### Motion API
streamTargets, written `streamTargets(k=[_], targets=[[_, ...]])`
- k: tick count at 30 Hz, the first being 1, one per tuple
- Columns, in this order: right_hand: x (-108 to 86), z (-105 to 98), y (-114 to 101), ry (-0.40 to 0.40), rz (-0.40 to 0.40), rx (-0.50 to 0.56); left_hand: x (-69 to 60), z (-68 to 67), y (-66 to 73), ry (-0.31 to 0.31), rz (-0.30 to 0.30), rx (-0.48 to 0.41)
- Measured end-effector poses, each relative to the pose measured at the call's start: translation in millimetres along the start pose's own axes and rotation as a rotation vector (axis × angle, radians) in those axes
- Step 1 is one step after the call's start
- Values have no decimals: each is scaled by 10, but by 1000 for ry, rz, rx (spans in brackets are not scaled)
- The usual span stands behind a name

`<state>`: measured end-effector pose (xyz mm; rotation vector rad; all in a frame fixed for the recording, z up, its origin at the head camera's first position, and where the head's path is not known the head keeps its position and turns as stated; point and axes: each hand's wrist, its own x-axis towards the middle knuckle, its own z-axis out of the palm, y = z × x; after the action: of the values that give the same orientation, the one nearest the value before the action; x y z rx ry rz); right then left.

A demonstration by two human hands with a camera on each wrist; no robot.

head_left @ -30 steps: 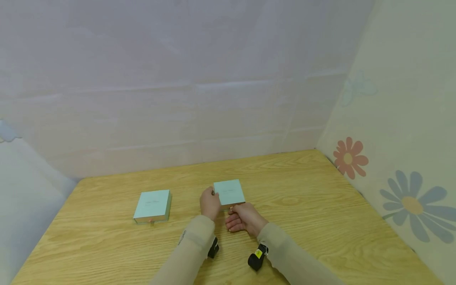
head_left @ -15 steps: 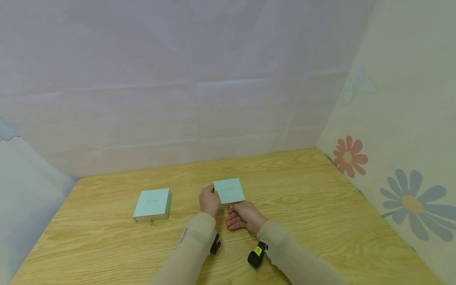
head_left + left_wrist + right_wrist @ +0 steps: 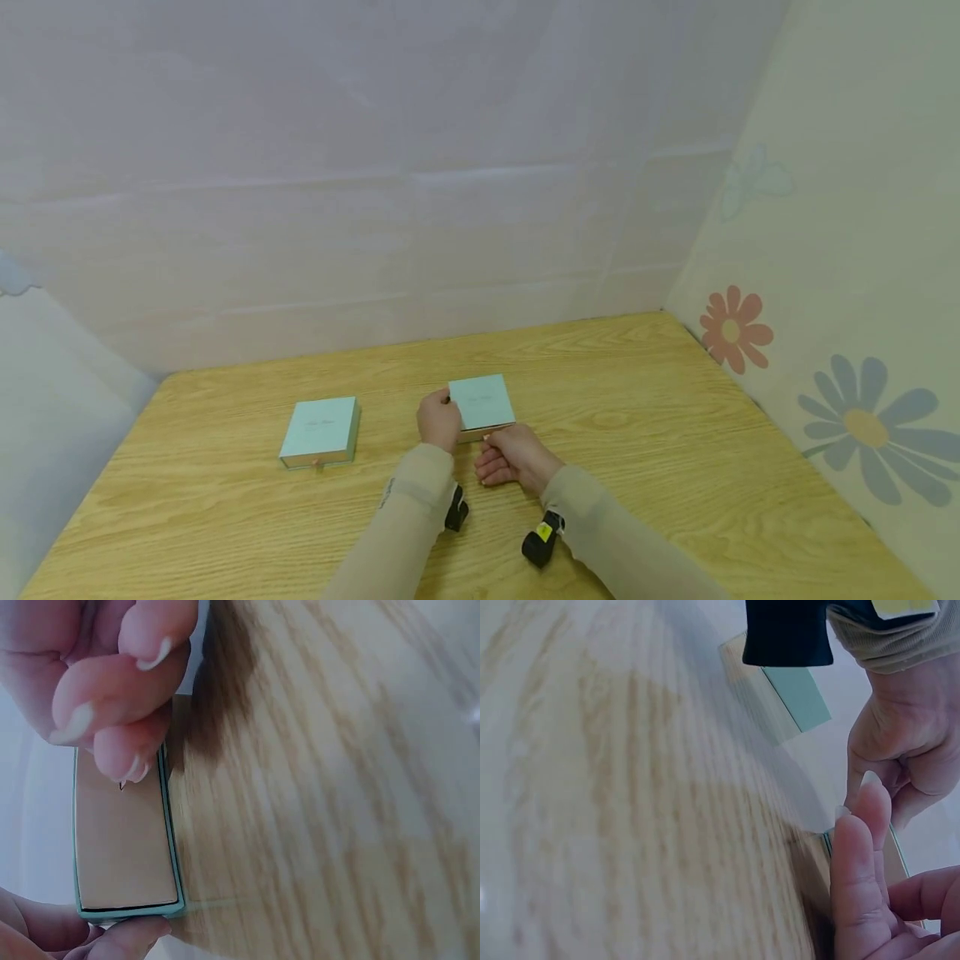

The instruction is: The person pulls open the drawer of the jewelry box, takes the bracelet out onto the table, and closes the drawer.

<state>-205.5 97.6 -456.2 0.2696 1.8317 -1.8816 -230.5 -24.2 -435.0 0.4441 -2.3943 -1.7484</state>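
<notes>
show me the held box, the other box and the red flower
held box (image 3: 483,402): head view, middle of its top
other box (image 3: 320,426): head view, middle of its top
red flower (image 3: 731,332): head view, its round centre

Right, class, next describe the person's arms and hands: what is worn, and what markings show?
Both sleeves are long and beige; the left sleeve has a small dark marking, unreadable here. A black fitting is worn at each wrist, and the right one bears a yellow label. The left hand and right hand are ungloved.
</notes>
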Motion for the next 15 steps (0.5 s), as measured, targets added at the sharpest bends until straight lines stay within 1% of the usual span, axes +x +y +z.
streamTargets(k=[4, 7, 9, 15], targets=[[-10, 2, 6, -3, 6, 3, -5, -5, 7, 5, -28, -36], [-13, -3, 14, -1, 5, 4, 13, 6, -4, 13, -39, -55], [-18, -9, 20, 1, 3, 2, 30, 16, -17, 13, -58, -79], [-38, -17, 32, -1, 4, -5, 73, 34, -57, -19, -120, -159]])
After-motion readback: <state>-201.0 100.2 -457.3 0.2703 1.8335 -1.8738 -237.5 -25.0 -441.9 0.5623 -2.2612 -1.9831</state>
